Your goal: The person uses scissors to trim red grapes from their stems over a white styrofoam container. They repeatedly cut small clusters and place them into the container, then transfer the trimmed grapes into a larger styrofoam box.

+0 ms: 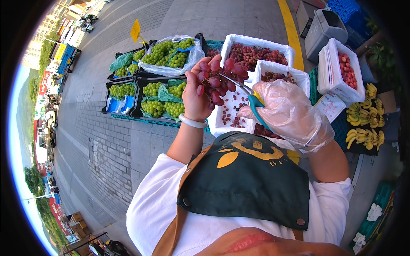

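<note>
A bunch of red grapes [215,82] rests in my bare left hand [195,101], with the palm and fingers behind it. A white bangle circles that wrist. On my right hand [283,110] is a clear plastic glove. It grips scissors [255,107] with teal and yellow handles, their metal blades reaching in among the grapes. Whether the blades are apart cannot be told. Below the bunch, a white foam box [215,123] holds loose grapes. Two more foam boxes, a larger one [290,48] and a smaller one [302,76], contain red grapes.
Black crates [137,102] of green grapes stand at left, one lined with clear plastic [195,56]. Rightward are a foam box of red fruit [333,68], a handwritten sign [330,105], bananas [360,116] and a grey bin [320,35]. Paved ground [109,153] lies leftward.
</note>
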{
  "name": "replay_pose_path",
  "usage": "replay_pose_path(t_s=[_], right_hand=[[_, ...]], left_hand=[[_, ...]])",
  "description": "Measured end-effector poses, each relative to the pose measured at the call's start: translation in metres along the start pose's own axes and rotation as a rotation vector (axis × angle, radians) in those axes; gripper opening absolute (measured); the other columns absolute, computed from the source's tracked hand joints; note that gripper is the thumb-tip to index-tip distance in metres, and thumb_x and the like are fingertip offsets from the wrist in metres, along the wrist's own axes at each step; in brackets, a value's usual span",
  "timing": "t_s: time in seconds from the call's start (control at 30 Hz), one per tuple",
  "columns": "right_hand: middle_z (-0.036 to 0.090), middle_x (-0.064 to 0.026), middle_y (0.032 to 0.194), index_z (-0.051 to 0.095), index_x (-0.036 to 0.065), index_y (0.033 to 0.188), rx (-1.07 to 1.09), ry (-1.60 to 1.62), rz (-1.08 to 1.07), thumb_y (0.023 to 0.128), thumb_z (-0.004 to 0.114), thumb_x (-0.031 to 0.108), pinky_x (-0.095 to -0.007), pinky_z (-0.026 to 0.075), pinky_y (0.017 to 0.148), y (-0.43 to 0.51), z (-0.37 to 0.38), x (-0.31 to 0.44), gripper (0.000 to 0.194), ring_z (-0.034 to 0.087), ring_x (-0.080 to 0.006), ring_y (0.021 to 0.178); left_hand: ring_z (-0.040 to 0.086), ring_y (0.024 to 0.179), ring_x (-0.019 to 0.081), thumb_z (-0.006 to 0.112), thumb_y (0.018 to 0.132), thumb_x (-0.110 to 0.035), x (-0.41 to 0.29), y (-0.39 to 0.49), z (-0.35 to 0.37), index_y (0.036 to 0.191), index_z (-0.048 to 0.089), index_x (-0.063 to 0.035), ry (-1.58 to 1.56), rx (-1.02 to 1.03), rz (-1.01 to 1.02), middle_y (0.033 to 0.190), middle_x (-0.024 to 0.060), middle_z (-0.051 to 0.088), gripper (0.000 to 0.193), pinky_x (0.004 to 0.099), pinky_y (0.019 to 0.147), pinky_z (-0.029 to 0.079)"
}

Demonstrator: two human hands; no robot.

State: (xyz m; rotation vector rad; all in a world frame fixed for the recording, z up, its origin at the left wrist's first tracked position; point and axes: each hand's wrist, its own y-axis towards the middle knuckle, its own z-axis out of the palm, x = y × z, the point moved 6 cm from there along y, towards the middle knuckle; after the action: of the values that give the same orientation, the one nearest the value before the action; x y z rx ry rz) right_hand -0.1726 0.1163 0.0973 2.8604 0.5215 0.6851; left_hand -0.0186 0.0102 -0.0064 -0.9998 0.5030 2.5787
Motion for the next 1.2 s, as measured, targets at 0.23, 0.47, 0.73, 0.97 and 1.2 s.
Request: replay_pose_path(t_s=[0.23, 0.47, 0.73, 0.97, 1.2], right_hand=[[0.062, -0.0129, 0.073, 0.065, 0.001, 0.089, 0.168, 0.257, 0.095, 0.087, 0.065, 0.05, -0.0355, 0.05, 0.065, 0.013, 0.012, -0.015, 0.049, 0.061, -0.0261, 0.069], [0.06, -0.0043, 0.059, 0.068, 0.004, 0.088, 0.512, 0.682, 0.594, 0.089, 0.066, 0.045, -0.0219, 0.042, 0.045, 0.006, 0.021, -0.03, 0.042, 0.055, -0.0092, 0.049], [0.06, -0.006, 0.056, 0.066, 0.0, 0.083, 0.508, 0.784, 0.667, 0.089, 0.066, 0.045, -0.0201, 0.042, 0.04, 0.012, 0.019, -0.033, 0.045, 0.055, -0.0096, 0.043], [0.061, -0.0062, 0.057, 0.066, 0.0, 0.087, 0.557, 0.936, 0.695, 0.089, 0.068, 0.042, -0.0205, 0.047, 0.042, 0.004, 0.026, -0.028, 0.041, 0.057, -0.0102, 0.044], [0.062, -0.0067, 0.06, 0.063, 0.001, 0.093, 0.456, 1.101, 0.707, 0.089, 0.068, 0.041, -0.0213, 0.047, 0.042, -0.002, 0.027, -0.033, 0.041, 0.057, -0.0097, 0.044]], left_hand=[[0.055, 0.117, 0.0349, 0.026, 0.101, -0.054, -0.001, -0.003, -0.004, 0.134, 0.042, -0.0071, 0.026, 0.003, 0.02, 0.138, 0.0172, 0.048, 0.06, 0.0474, 0.092, 0.05], [0.053, 0.121, 0.0369, 0.028, 0.1, -0.055, 0.0, -0.004, -0.003, 0.132, 0.045, -0.007, 0.067, 0.029, 0.019, 0.132, 0.0189, 0.051, 0.06, 0.0514, 0.099, 0.046], [0.05, 0.124, 0.0393, 0.026, 0.101, -0.054, 0.003, -0.001, -0.008, 0.133, 0.044, -0.0051, 0.089, -0.002, -0.077, 0.133, 0.019, 0.051, 0.061, 0.0528, 0.104, 0.041], [0.052, 0.122, 0.0394, 0.025, 0.101, -0.053, -0.001, 0.003, -0.013, 0.134, 0.043, -0.005, 0.116, -0.056, -0.07, 0.134, 0.0194, 0.052, 0.061, 0.0519, 0.103, 0.041], [0.053, 0.121, 0.039, 0.025, 0.102, -0.052, -0.002, 0.006, -0.016, 0.134, 0.044, -0.0054, 0.071, -0.162, -0.177, 0.132, 0.0191, 0.054, 0.059, 0.0501, 0.101, 0.045]])
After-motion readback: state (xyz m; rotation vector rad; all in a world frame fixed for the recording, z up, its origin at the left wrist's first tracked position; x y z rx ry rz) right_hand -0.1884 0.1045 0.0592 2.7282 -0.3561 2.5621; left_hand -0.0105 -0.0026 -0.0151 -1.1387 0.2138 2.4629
